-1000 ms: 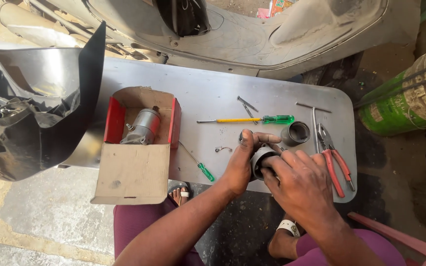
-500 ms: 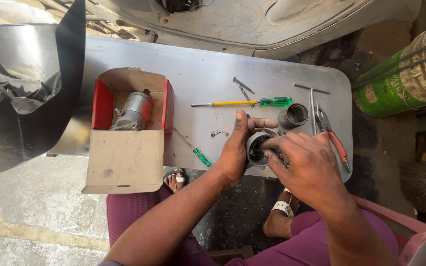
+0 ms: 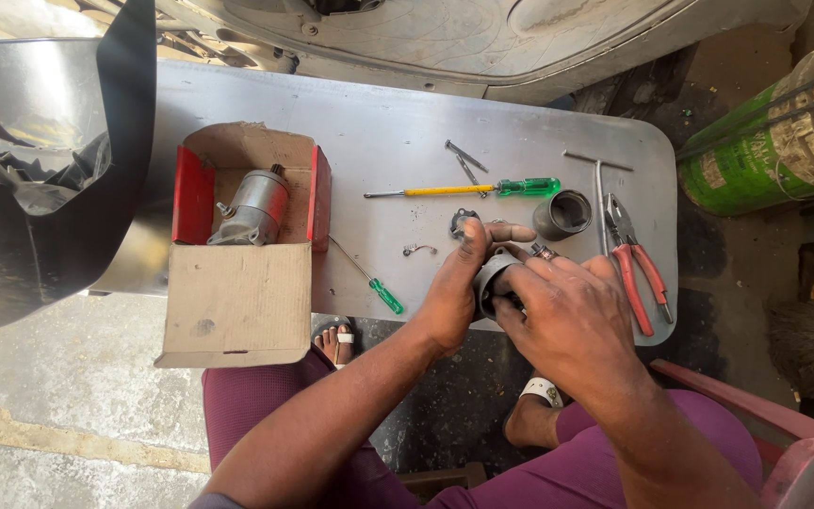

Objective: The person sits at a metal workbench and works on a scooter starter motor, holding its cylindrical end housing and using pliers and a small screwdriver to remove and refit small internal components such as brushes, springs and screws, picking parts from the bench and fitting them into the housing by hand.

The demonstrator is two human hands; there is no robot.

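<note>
One motor, apparently, in box

Your single head camera looks almost straight down from close above at the grey desk, your own forearms and lap filling the lower frame.

1. Our left hand and right hand cover most of the round metal part; its far side and our grip are hidden.
2. At three o'clock, the green drum is cut off.
3. The small bracket is too tiny to identify.
</note>
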